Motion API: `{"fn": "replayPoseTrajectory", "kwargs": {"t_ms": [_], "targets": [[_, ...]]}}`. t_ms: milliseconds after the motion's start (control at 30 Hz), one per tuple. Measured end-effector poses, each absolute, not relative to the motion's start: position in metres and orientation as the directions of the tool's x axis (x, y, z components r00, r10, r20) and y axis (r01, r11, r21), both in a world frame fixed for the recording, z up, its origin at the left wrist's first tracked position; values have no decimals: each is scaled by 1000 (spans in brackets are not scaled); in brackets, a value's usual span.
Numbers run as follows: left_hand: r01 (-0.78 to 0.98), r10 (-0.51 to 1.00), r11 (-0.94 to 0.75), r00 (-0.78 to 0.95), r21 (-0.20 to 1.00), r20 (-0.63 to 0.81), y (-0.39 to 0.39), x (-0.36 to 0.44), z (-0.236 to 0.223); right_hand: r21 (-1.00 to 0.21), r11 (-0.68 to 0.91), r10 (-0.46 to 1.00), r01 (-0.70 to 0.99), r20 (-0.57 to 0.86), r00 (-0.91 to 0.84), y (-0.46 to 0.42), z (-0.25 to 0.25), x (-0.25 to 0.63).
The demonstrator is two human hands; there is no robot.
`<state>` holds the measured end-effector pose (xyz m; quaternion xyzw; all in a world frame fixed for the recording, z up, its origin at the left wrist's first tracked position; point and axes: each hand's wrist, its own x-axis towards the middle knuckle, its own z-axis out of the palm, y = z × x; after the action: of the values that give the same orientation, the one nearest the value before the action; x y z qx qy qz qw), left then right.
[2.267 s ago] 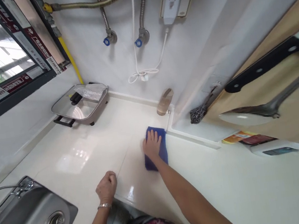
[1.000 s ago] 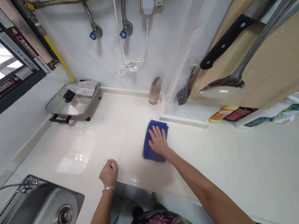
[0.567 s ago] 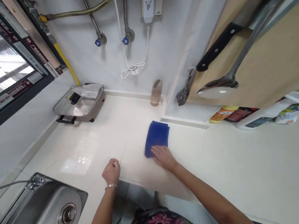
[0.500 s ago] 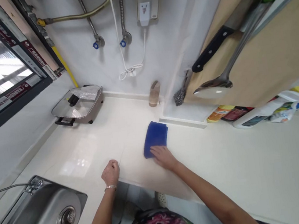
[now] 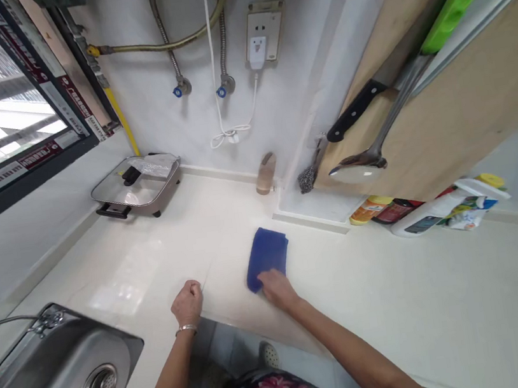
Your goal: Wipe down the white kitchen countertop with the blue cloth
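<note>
A blue cloth (image 5: 267, 254) lies flat on the pale countertop (image 5: 382, 286). My right hand (image 5: 276, 286) rests on the cloth's near edge, its fingers curled down onto the fabric. My left hand (image 5: 188, 303) is balled into a fist and sits on the counter's front edge, to the left of the cloth, with a metal bracelet on the wrist. Nothing shows inside the fist.
A steel sink (image 5: 59, 382) is at the lower left. An electric pan with a glass lid (image 5: 137, 185) stands in the far corner. A wooden board (image 5: 449, 103) with a knife (image 5: 354, 113) and ladle (image 5: 356, 170) hangs on the right wall, above several bottles (image 5: 435, 211).
My right hand has slid from the middle of the cloth back to its near edge, and its fingers have curled. The left fist has stayed put. The camera view has tilted up.
</note>
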<state>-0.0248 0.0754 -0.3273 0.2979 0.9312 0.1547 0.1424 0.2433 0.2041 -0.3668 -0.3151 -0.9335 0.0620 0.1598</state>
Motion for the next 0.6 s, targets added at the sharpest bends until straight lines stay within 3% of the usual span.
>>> {"fn": "replayPoseTrajectory", "kwargs": {"t_ms": [167, 400, 600], "targets": [[500, 590, 780, -787, 376, -178, 76, -25, -331, -307, 789, 609, 531, 277, -744, 187, -361, 263], [498, 584, 788, -791, 362, -184, 77, -25, -329, -385, 652, 758, 653, 310, -574, 284, -332, 243], [497, 580, 792, -794, 356, -181, 76, -24, -328, -372, 576, 814, 728, 348, -466, 324, -321, 233]]}}
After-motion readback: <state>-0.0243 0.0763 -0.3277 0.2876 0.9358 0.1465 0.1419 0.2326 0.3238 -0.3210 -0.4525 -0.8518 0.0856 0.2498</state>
